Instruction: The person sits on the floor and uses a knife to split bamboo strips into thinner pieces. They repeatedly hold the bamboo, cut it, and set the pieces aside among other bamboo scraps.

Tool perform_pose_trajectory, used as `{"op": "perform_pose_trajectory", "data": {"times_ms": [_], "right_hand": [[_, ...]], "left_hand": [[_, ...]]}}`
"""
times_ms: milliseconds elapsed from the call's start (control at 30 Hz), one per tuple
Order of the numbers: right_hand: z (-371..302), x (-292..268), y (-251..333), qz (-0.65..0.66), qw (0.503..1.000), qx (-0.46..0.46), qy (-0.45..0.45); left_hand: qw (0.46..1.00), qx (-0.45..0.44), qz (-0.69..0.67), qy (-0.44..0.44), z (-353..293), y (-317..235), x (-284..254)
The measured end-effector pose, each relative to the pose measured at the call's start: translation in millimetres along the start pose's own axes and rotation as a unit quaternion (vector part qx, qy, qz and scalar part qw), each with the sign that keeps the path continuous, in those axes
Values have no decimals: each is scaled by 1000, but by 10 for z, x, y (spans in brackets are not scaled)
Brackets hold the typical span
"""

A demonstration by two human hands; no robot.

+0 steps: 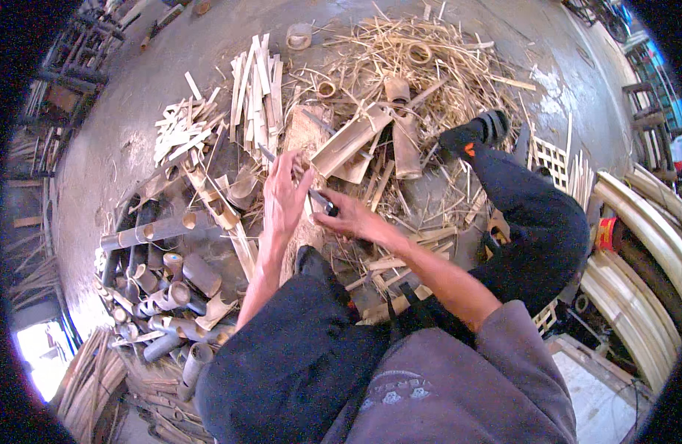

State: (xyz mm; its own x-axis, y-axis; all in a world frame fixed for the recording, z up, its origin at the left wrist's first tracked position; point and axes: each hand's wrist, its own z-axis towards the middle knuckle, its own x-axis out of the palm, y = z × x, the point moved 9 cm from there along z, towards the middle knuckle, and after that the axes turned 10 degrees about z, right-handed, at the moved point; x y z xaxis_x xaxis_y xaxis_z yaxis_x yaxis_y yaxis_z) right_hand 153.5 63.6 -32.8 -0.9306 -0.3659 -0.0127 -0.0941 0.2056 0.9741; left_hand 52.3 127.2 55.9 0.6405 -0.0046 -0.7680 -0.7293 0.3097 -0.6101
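My right hand (350,216) is closed around the dark handle of a knife (323,201). Toward my left hand (286,189) runs its grey metal blade, and a narrow grey tip shows beyond those fingers. The left fingers are bent and pressed together around a pale bamboo strip (308,204), partly hidden by the hand. Both hands are above a thick wooden block (305,133) that lies between my legs. Just beyond them, a wide split bamboo piece (351,140) rests at a slant across the block, near a bamboo tube (407,148).
Pale split slats (258,92) and a heap of short strips (184,129) lie at the far left. Shavings (444,66) cover the floor at the far right. Cut bamboo tubes (174,294) are piled on the left. Long curved bamboo lengths (637,318) stand at the right.
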Motion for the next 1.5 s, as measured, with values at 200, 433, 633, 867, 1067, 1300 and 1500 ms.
{"op": "perform_pose_trajectory", "data": {"times_ms": [200,433,633,867,1067,1300,1500], "right_hand": [[87,-314,-303,-14,995,100,-8],[187,-483,-495,-7,999,44,-19],[176,-495,-475,-36,999,3,-27],[211,-396,-346,-93,995,32,-17],[200,-447,-328,-178,982,20,-65],[139,-142,-839,-90,995,28,25],[282,-150,-1434,-110,989,70,72]], "left_hand": [[997,47,5,56,287,-160,375],[992,79,12,101,412,-298,591],[989,86,37,111,400,-298,574],[994,27,48,89,327,-184,345],[996,25,52,68,283,-181,278],[998,2,0,59,117,-166,164],[996,-40,-59,45,254,29,459]]}}
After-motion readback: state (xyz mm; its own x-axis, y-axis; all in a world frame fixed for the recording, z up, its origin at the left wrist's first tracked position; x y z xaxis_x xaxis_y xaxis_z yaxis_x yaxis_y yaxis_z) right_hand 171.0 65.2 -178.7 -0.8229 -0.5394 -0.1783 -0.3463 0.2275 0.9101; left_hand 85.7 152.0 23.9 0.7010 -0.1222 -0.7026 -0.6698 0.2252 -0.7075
